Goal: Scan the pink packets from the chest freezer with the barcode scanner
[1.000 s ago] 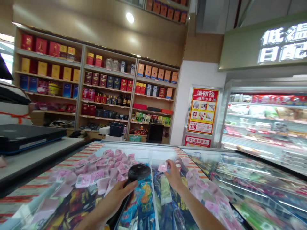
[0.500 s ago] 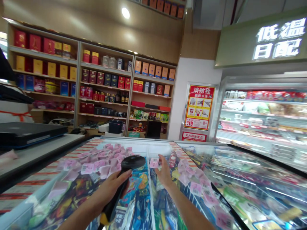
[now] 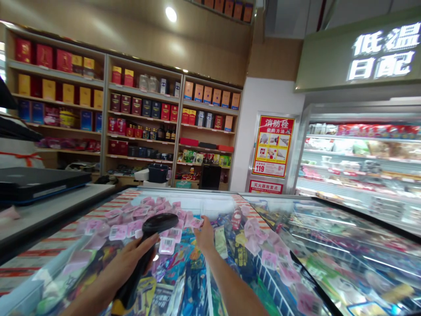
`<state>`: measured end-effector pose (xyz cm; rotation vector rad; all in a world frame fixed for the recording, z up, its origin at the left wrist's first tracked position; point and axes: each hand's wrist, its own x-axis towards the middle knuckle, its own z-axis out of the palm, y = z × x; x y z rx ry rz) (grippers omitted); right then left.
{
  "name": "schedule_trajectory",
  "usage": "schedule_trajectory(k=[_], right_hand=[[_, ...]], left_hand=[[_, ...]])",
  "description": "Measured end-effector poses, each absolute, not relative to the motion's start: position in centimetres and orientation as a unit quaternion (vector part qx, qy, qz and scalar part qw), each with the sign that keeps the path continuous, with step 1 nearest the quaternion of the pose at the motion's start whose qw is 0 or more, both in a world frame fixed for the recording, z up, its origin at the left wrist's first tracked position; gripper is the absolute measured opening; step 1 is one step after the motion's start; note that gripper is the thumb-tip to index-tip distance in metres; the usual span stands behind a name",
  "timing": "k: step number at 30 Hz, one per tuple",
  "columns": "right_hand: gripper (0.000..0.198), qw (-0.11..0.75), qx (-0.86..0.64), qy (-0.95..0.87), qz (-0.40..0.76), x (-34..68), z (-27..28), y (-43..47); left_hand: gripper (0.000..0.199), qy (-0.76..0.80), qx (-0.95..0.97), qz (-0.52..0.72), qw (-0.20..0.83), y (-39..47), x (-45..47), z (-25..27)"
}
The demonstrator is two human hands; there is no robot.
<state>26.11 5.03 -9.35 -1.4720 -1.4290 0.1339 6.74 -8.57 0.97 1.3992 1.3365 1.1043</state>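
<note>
My left hand (image 3: 136, 254) is wrapped round the handle of a black barcode scanner (image 3: 160, 222), its head tilted up and to the right. To its right, my right hand (image 3: 204, 237) pinches a small pink pack (image 3: 196, 223) with a white label. Several similar pink packs (image 3: 141, 212) lie heaped on the glass at the left and behind the scanner. One pack with a barcode label (image 3: 167, 245) sits just right of the scanner. Bagged frozen goods (image 3: 189, 272) show through the glass below my hands.
A chest freezer (image 3: 184, 199) spans the foreground, with more pink packs (image 3: 256, 237) along its right side. At the left is a counter with a closed black laptop (image 3: 42, 184). Shelves of boxed bottles (image 3: 138, 105) stand behind, and a lit chilled cabinet (image 3: 355, 158) at the right.
My right hand has moved left with the pink pack, toward the heap. The scanner in my left hand has shifted left and down, uncovering labelled packs beside it.
</note>
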Motion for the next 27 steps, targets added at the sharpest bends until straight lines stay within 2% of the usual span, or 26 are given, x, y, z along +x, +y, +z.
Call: schedule_trajectory(k=[5, 8, 14, 18, 22, 27], right_hand=[[0.058, 0.49, -0.588, -0.638, 0.087, 24.5, -9.1, 4.8], [0.061, 0.458, -0.595, -0.659, 0.048, 26.9, -8.0, 3.8], [0.037, 0.333, -0.711, -0.609, -0.109, 37.3, -4.6, -0.3], [0.028, 0.257, -0.757, -0.585, -0.136, 41.6, -4.7, -2.0], [0.019, 0.279, -0.741, -0.601, -0.114, 42.1, -5.7, -1.5], [0.014, 0.377, -0.709, -0.594, -0.045, 42.3, -5.3, -0.8]], left_hand=[[0.044, 0.516, 0.56, 0.429, 0.487, -8.8, 7.2, 1.1], [0.046, 0.512, 0.571, 0.412, 0.492, -8.6, 7.8, 1.1], [0.046, 0.485, 0.585, 0.401, 0.512, -9.0, 9.0, 0.9], [0.045, 0.469, 0.585, 0.414, 0.517, -9.5, 9.9, 1.1], [0.045, 0.466, 0.567, 0.419, 0.535, -9.8, 10.5, 1.0], [0.045, 0.459, 0.571, 0.404, 0.548, -10.2, 10.5, 0.8]])
